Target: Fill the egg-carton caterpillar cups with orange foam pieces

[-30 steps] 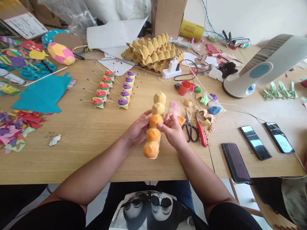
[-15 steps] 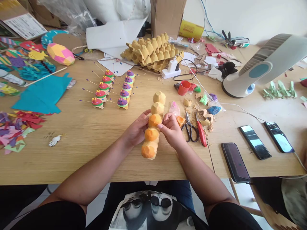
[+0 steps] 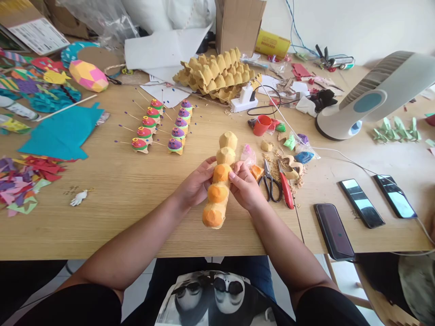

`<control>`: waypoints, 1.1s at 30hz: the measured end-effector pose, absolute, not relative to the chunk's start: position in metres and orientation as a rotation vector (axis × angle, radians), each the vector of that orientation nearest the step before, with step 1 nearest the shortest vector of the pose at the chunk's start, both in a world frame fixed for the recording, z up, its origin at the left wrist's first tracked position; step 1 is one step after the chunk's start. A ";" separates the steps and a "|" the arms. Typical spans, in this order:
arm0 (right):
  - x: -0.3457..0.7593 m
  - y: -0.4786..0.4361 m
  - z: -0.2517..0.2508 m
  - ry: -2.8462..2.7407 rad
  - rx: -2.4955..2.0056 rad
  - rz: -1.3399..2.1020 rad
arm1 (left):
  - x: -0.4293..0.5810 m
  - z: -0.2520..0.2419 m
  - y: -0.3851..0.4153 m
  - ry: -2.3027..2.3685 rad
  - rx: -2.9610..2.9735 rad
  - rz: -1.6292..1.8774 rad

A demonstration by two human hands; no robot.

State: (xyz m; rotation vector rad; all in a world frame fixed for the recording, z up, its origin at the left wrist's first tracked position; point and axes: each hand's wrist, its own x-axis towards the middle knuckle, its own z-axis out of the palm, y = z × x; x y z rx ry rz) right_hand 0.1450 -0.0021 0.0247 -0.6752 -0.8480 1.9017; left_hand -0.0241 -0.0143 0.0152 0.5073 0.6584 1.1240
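Observation:
Between my hands, above the table's front part, is a strip of egg carton cups (image 3: 225, 156). Its three nearer cups carry orange clay on top; the two farther ones are bare yellowish card. My left hand (image 3: 197, 182) grips the strip's left side near the middle. On the other side my right hand (image 3: 247, 184) pinches it, the thumb against the third cup's orange clay. Just right of that hand lie an orange clay packet (image 3: 256, 171), black-handled scissors (image 3: 271, 183) and a red utility knife (image 3: 286, 186).
Two finished-looking strips, one red and green (image 3: 145, 132), one purple (image 3: 177, 133), bristle with thin sticks. Egg trays (image 3: 212, 72) lie behind, near a white power strip (image 3: 239, 105). A fan (image 3: 367, 99) and several phones (image 3: 362, 202) occupy the right. Paper scraps (image 3: 29, 183) lie left.
The egg carton strip has shifted slightly right and tilted a little within my grip. Both hands keep hold of it; the right thumb stays at the third cup.

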 end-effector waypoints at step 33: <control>0.166 0.003 0.031 -1.770 -0.940 1.314 | -0.024 0.015 -0.015 0.750 0.656 1.188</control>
